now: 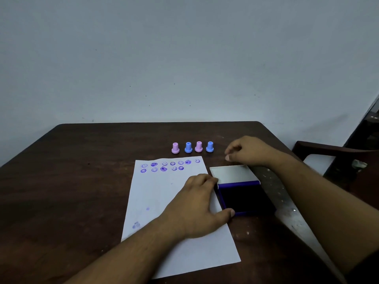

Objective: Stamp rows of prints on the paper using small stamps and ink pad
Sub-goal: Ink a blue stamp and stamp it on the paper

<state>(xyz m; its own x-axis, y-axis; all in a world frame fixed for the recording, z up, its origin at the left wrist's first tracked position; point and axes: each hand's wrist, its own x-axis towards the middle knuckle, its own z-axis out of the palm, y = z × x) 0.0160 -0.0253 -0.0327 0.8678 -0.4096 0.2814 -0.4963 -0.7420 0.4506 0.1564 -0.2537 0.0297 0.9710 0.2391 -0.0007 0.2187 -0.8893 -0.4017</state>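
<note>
Plainly the biggest risk is smearing: the left hand (196, 203) lies across the paper (155, 201), its fingers (207, 179) and thumb bracing the near-left side of the open ink pad (245, 198), so a slip could carry ink onto the sheet. The right hand (249, 150) hovers beyond the pad's raised lid (231, 174), loosely curled, holding nothing that I can see. Four stamps (192, 147), pink and blue alternating, stand upright in a line on the bench (82, 181) just beyond the paper; reaching for them could knock one over. Only the pad's tray holds anything: dark ink. Two rows of purple prints (170, 166) cross the paper's far end, some blotched, so over-inking may repeat.
</note>
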